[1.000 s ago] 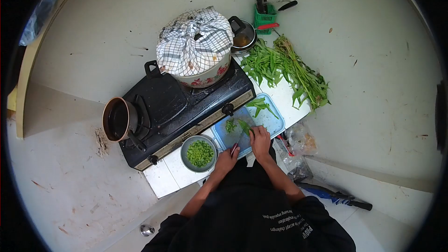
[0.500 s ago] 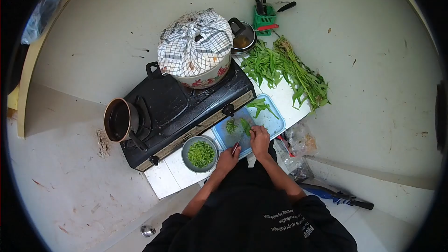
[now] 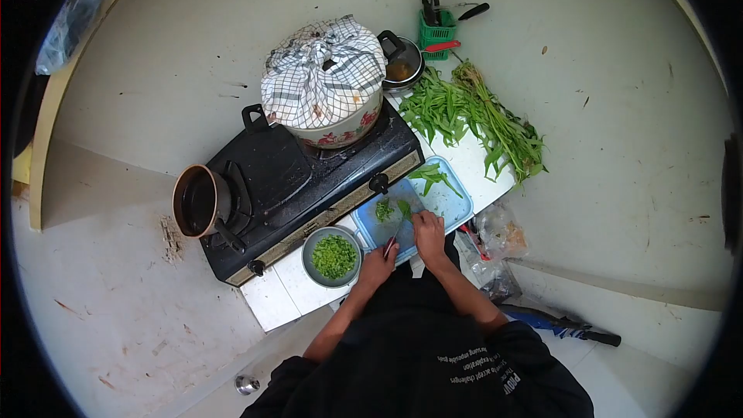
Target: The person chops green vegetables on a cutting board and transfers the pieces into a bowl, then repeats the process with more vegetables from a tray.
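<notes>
My left hand is closed around the handle of a knife, whose blade reaches up over the blue tray. Just right of the blade, the pinched fingers of my right hand hold a green leaf; its end sticks out toward the knife. A small heap of chopped greens lies on the tray beyond the knife. Some uncut leafy stems rest at the tray's far right. Left of my left hand, a grey bowl holds finely chopped greens.
A black gas stove runs behind the bowl and tray. On it stand a large cloth-covered pot and a small saucepan. Leafy bunches lie at the back right, near a green utensil basket. Plastic bags are at the right.
The leaf end near the knife looks shorter. My right hand has shifted very slightly left. My left hand keeps its hold on the knife, nearly unmoved.
</notes>
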Demonstrator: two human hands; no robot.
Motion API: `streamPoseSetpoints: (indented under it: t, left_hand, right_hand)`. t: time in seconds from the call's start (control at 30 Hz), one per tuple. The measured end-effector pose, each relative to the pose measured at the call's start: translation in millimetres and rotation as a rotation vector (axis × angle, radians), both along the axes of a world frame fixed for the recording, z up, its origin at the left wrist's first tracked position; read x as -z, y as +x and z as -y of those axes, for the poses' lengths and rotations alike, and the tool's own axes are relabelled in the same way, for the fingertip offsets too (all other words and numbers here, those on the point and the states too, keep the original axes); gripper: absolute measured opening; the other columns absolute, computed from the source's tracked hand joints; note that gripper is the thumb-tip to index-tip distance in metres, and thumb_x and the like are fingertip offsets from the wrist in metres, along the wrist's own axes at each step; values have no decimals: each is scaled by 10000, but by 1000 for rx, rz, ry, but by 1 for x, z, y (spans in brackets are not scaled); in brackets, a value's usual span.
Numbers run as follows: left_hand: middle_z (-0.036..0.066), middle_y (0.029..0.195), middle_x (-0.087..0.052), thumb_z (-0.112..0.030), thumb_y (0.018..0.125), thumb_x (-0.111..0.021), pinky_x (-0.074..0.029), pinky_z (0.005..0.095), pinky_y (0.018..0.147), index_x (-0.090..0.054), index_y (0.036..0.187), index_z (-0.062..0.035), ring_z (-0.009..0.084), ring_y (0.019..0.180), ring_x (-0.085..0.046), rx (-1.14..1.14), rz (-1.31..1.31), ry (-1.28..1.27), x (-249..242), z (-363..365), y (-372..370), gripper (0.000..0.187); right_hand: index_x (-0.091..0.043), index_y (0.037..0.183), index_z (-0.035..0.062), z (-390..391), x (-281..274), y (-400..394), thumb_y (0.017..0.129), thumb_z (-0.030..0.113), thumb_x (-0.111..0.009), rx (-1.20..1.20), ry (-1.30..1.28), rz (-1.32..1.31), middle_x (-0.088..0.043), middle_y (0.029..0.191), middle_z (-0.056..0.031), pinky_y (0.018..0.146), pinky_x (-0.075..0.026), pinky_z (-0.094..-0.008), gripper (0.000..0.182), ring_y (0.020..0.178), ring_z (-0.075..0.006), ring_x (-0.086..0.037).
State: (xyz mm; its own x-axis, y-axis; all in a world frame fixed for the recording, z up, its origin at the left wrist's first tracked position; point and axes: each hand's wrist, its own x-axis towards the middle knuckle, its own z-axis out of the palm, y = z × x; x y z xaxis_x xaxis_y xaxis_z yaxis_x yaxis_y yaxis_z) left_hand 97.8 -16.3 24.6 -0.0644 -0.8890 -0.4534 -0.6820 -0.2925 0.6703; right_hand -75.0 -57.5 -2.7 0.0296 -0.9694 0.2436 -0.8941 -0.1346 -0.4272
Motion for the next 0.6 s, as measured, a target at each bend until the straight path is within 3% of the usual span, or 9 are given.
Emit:
streamPoseSetpoints:
  t: [0.33,0.6]
  left_hand:
    - [324,795,-660,-512,972,-528,-519,540,761,-684,942,43,507,830,-656,23,13,-28,-15,2,-3,578]
    - [329,800,-659,-518,976,-521,-523,531,769,-680,940,52,500,853,-660,5,33,1,-8,-2,-1,593]
  right_hand:
    - [-713,1047,50,-7,-6,-5,880,129,-655,-107,-10,-133,-585,951,-43,780,-395,-374,194,909,-219,-571]
    - [-733,1023,92,-5,-1,-2,882,149,-664,38,30,109,-628,947,-58,789,-405,-389,167,931,-245,-605]
